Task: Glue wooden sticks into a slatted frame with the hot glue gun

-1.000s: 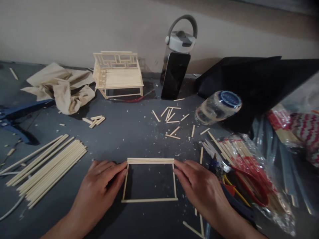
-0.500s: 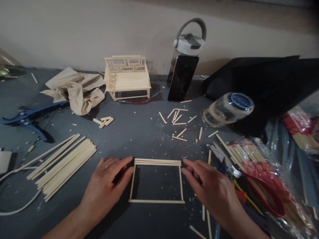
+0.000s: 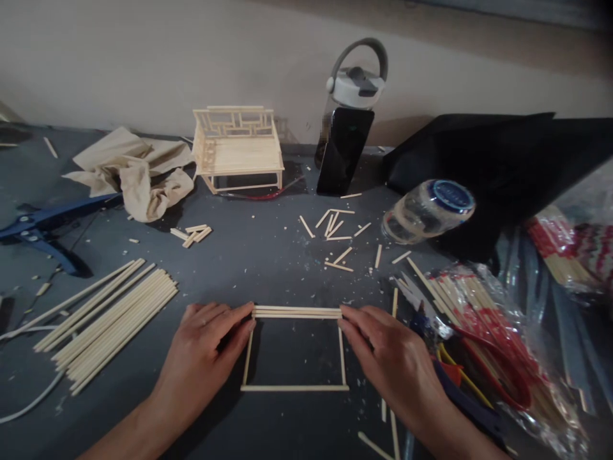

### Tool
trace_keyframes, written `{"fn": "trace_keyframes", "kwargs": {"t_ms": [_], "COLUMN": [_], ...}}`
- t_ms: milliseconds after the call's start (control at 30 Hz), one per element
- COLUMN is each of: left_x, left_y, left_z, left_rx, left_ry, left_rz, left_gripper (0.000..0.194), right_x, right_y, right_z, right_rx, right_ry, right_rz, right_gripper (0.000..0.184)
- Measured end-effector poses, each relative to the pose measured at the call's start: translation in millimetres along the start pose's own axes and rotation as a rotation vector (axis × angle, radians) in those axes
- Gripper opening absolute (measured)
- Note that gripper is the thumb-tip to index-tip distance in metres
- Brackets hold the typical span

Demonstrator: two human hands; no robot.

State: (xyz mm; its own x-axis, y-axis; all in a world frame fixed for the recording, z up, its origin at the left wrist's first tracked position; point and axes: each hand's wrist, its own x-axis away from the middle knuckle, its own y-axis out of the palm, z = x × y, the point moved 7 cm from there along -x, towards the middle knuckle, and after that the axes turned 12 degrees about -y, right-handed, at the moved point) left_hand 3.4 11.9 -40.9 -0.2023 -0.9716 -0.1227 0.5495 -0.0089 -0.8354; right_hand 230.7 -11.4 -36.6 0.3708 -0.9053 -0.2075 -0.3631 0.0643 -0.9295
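Note:
A small rectangular frame of thin wooden sticks lies flat on the dark table, with three sticks side by side along its far edge. My left hand has its thumb and forefinger closed at the left end of those three sticks. At their right end, the thumb and forefinger of my right hand close in the same way. A bundle of round wooden sticks lies left of my left hand. Beyond the frame stands a miniature wooden bench with a latticed back.
Blue cutters and crumpled brown paper lie at left. A phone leans on a bottle. Short stick offcuts, a blue-lidded jar, red-handled scissors and bagged sticks are at right.
Half a second ago the fingers of both hands were slightly away from the stick ends; now they press in on them. The view has shifted sideways a little.

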Motion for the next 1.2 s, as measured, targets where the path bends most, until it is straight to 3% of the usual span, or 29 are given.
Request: {"fn": "trace_keyframes", "kwargs": {"t_ms": [233,767,1200], "left_x": [-7.5,-12.2,-16.5], "left_y": [1.9,4.5,6.8], "left_z": [-0.3,-5.1,-12.2], "left_rx": [-0.011,0.086,0.103], "left_ry": [-0.048,-0.102,-0.160], "left_rz": [-0.027,-0.068,-0.101], "left_gripper": [0.028,0.019,0.018], "right_x": [-4.0,-7.9,-10.1], "right_y": [-2.0,4.5,11.4], "right_z": [3.3,-2.9,1.8], "right_rx": [-0.003,-0.131,-0.140], "right_ry": [-0.028,-0.142,-0.101], "right_rz": [0.009,0.004,0.015], "right_gripper": [0.031,0.031,0.024]}}
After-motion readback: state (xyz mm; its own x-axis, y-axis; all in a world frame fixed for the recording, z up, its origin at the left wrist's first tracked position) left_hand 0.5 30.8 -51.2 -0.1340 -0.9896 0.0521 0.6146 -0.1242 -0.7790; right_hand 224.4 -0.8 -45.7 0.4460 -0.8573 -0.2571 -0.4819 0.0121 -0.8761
